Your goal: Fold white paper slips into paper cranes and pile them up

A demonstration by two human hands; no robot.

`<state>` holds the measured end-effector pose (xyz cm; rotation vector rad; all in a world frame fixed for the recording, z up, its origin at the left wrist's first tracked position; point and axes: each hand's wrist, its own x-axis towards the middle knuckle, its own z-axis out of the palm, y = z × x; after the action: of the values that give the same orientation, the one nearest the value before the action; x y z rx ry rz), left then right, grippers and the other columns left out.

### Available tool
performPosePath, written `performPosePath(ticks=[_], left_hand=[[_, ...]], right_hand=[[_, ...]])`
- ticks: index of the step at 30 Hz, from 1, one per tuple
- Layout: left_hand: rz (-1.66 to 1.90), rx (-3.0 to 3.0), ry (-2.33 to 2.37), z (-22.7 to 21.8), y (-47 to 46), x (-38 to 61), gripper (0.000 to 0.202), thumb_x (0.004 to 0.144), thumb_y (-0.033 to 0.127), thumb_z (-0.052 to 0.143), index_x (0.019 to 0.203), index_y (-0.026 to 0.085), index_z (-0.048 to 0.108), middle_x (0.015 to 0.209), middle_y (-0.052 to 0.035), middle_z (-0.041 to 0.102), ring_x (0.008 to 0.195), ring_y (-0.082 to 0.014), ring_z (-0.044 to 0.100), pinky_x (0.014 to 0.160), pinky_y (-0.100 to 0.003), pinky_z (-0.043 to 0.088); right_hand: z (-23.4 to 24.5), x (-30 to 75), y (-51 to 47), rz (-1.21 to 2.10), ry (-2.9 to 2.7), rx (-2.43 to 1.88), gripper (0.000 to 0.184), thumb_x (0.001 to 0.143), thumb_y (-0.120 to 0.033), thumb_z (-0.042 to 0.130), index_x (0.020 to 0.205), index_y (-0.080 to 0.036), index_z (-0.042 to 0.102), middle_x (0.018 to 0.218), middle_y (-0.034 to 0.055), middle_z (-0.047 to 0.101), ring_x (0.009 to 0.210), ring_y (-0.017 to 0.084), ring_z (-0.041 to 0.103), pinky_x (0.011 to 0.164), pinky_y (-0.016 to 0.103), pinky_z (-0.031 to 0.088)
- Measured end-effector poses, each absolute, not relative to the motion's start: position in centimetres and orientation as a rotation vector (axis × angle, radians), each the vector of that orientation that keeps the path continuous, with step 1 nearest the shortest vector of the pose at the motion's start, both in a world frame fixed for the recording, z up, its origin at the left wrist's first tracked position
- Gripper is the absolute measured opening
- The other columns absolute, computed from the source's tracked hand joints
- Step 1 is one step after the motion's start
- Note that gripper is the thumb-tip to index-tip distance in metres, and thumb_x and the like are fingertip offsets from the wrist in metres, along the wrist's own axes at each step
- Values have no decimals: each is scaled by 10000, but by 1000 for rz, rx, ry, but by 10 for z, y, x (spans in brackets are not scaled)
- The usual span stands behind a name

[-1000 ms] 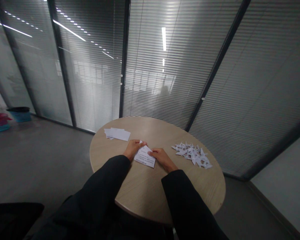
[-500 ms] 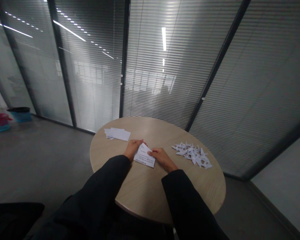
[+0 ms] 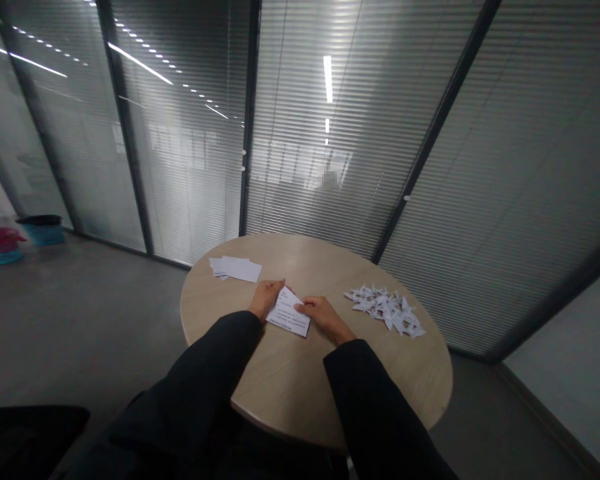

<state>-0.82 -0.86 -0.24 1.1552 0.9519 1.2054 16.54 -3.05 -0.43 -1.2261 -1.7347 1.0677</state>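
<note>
Left hand (image 3: 266, 298) and right hand (image 3: 323, 315) have fingers closed on the printed paper slip (image 3: 291, 313) on the desk (image 3: 300, 393); risk: uneven finger pressure may shift the slip, misaligning its raised corner

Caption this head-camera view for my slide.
Bare left hand and right hand hold printed white paper on a round light-wood table beside folded white paper shapes.
</note>
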Motion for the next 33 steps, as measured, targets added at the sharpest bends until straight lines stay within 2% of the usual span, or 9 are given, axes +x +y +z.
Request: performPosePath(ticks=[6, 18, 22, 25, 29, 33], left_hand=[[1203, 1217, 1060, -6, -3, -8, 423, 839, 461, 544, 667, 98, 676, 503, -57, 618, 428, -140, 555, 451, -235, 376], [1191, 1065, 1127, -4, -4, -8, 387, 854, 375, 491, 628, 107, 655, 483, -60, 607, 429, -161, 566, 471, -262, 403], [1173, 1076, 1013, -3, -7, -10, 468, 825, 516, 528, 665, 99, 668, 540, -76, 638, 469, -159, 588, 502, -264, 434], [1090, 1202, 998, -3, -9, -10, 534, 738, 618, 610, 653, 93, 663, 573, -88, 650, 496, -161, 598, 503, -260, 435], [1027, 1266, 1014, -1, -10, -9, 357, 592, 411, 815, 651, 99, 651, 561, -52, 641, 484, -142, 582, 490, -242, 426], [1072, 1244, 1011, 1, -12, -8, 254, 617, 295, 806, 631, 106, 637, 533, -34, 626, 460, -128, 567, 492, -241, 437]], right_hand=[[-2, 165, -32, 1074, -1760, -1223, 308, 661, -433, 700, 676, -126, 679, 629, 26, 650, 611, 156, 562, 573, 260, 391], [-2, 165, -31, 1062, -1786, -1226, 313, 657, -441, 698, 650, -129, 671, 607, 12, 632, 582, 139, 529, 555, 249, 363], [-5, 166, -31, 1041, -1732, -1258, 292, 646, -421, 693, 639, -130, 671, 589, 11, 632, 571, 139, 531, 547, 248, 367], [-6, 167, -32, 1016, -1679, -1294, 304, 641, -432, 698, 642, -129, 677, 584, 17, 639, 572, 146, 545, 543, 250, 376], [-6, 166, -33, 1039, -1646, -1288, 329, 623, -453, 716, 638, -127, 679, 587, 26, 651, 574, 150, 558, 538, 253, 384], [-4, 166, -33, 1039, -1655, -1281, 332, 611, -447, 730, 649, -120, 689, 605, 34, 666, 582, 152, 564, 553, 260, 396]])
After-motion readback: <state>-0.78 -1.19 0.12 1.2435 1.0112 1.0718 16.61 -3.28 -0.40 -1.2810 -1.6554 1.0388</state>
